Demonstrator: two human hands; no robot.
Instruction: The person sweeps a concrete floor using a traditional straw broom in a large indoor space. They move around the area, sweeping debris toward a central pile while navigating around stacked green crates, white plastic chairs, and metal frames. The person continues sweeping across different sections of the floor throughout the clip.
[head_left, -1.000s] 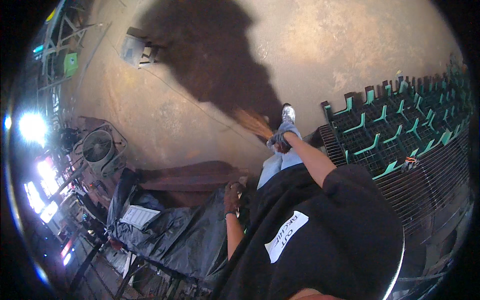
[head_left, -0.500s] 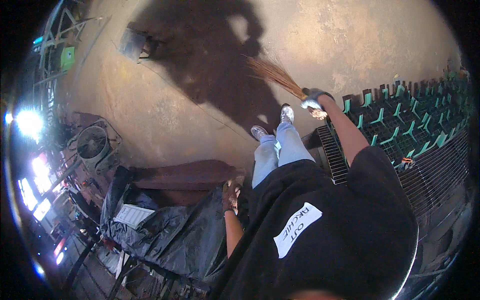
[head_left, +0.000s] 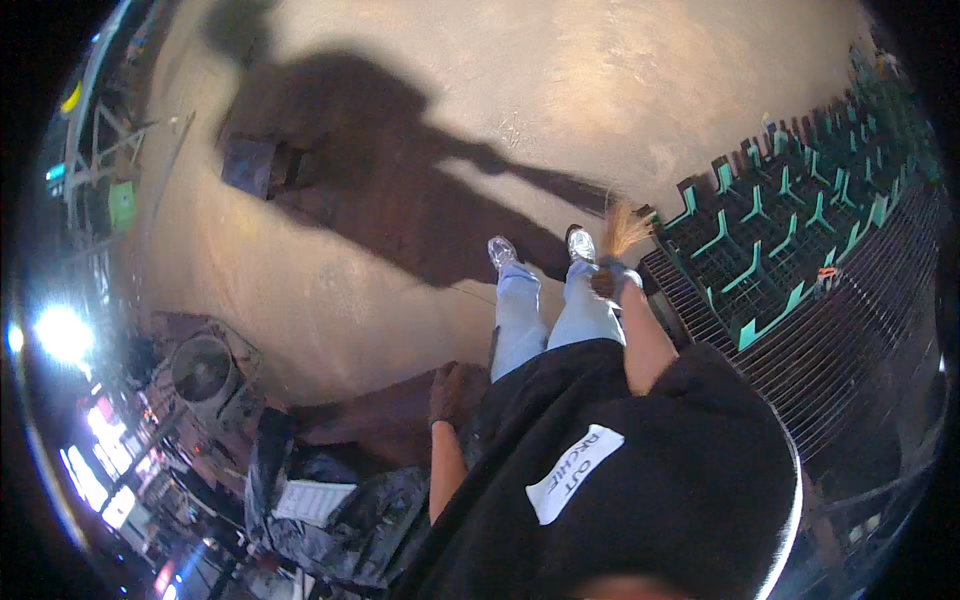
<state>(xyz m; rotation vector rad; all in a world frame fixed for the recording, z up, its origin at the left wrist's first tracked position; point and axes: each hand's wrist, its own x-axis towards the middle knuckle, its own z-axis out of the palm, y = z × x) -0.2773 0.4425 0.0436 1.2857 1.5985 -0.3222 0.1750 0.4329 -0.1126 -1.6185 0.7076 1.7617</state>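
Observation:
My right hand [head_left: 614, 281], in a dark grey glove, is closed round a straw-coloured broom [head_left: 626, 230]. The bristles fan out past my right shoe, beside the corner of a black metal grid. On the other side of me my left hand [head_left: 452, 392], in a brown glove, hangs close to my hip. It lies over a dark brown covered surface [head_left: 370, 408] in the picture, and I cannot make out touch between them. The left fingers blend into the dark background.
Rows of green and black angled pieces [head_left: 757, 262] stand on a slatted rack [head_left: 835, 350] at the right. A dark box [head_left: 250, 166] sits on the concrete floor [head_left: 560, 90] in my shadow. At left are a round fan [head_left: 203, 368], a black plastic sheet [head_left: 370, 535] and a white panel [head_left: 313, 501].
My right hand has come in toward my legs with the broom, whose bristles now point up the picture instead of left. The left hand stays by my hip. My feet and shadow have shifted.

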